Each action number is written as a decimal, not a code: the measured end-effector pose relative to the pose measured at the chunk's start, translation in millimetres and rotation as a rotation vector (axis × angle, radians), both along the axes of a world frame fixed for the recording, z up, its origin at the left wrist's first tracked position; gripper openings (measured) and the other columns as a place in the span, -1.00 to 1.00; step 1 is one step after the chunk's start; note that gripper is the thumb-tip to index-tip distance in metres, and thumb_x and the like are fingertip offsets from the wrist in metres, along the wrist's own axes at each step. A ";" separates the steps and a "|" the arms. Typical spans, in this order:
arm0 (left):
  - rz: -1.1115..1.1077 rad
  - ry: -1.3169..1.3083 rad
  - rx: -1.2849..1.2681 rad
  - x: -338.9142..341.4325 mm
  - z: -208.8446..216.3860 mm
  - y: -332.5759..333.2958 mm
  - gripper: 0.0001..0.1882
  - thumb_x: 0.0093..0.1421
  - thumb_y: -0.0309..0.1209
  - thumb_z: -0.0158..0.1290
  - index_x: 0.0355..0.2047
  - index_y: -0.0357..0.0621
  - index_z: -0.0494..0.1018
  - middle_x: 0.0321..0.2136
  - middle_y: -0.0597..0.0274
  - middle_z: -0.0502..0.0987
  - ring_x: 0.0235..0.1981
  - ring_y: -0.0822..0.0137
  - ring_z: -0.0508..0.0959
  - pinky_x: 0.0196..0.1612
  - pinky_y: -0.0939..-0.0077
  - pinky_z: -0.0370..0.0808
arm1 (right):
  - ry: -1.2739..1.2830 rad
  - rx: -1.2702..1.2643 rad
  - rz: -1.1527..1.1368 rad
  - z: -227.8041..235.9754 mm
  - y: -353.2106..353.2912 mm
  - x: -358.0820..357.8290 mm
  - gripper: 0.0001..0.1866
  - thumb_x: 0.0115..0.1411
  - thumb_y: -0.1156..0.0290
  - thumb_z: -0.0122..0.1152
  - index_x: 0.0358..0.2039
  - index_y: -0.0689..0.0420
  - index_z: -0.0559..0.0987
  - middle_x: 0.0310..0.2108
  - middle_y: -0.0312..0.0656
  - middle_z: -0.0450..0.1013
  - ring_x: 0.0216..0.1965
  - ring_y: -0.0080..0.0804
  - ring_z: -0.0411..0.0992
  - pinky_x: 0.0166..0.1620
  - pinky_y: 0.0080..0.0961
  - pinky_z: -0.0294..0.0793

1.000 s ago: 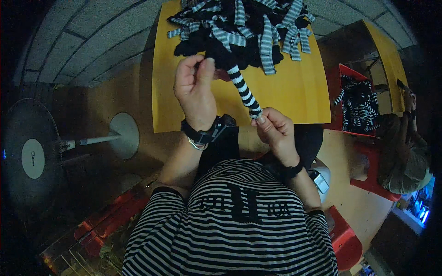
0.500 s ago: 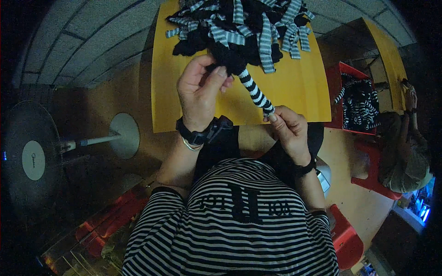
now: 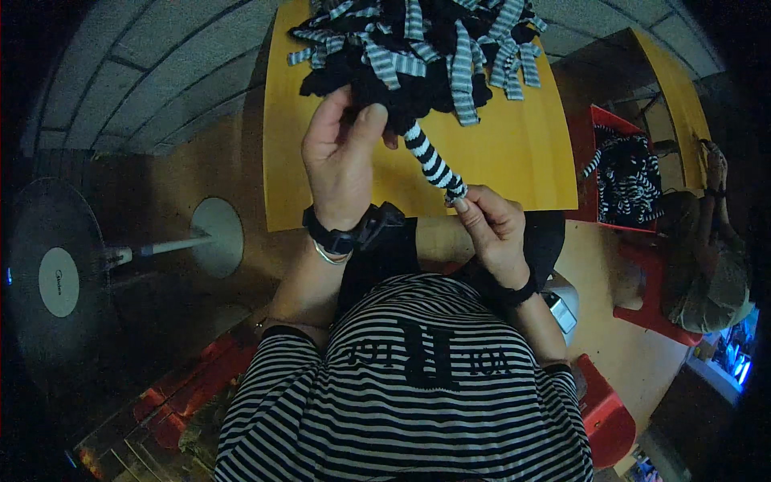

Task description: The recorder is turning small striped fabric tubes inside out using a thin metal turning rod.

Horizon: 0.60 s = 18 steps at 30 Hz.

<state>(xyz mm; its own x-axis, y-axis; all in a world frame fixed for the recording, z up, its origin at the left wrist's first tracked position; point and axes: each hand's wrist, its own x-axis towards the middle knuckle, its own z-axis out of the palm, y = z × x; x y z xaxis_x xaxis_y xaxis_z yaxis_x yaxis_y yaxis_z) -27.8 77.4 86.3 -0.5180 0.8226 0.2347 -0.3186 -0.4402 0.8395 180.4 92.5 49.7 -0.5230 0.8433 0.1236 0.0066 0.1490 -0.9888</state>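
A knitted tube with black and white stripes (image 3: 432,164) slants over the near part of the yellow table (image 3: 522,165). Its upper end meets a black fluffy piece (image 3: 401,117). My right hand (image 3: 499,233) pinches the tube's lower end between thumb and fingers. At the fluffy piece's left edge, my left hand (image 3: 339,165) is closed, thumb on top and fingers partly hidden behind. Just beyond lies a pile of grey-striped fabric strips (image 3: 464,76) mixed with black fluffy cloth, which blends into the piece by my left hand.
Right of the table, a red box (image 3: 596,181) holds several black-and-white striped pieces. Another person (image 3: 711,265) sits farther right at a second yellow table (image 3: 671,104). A standing fan (image 3: 60,281) with a round base is on the left. A red stool (image 3: 602,414) stands behind me.
My right hand has shifted slightly left with the tube's lower end. The tube's upper end has moved left too, and my left hand has moved slightly up and left.
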 end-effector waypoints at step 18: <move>-0.168 -0.092 -0.091 -3.0 -2.4 -5.7 -0.69 0.45 -0.31 -0.16 0.05 -0.16 0.45 -0.08 0.24 0.56 -0.47 0.62 0.37 -0.45 0.74 0.30 | -0.020 0.058 0.032 1.5 1.6 2.7 -0.88 0.28 0.50 0.19 -0.24 0.28 0.61 -0.55 -0.29 0.48 -0.54 -0.64 0.37 -0.43 -0.65 0.36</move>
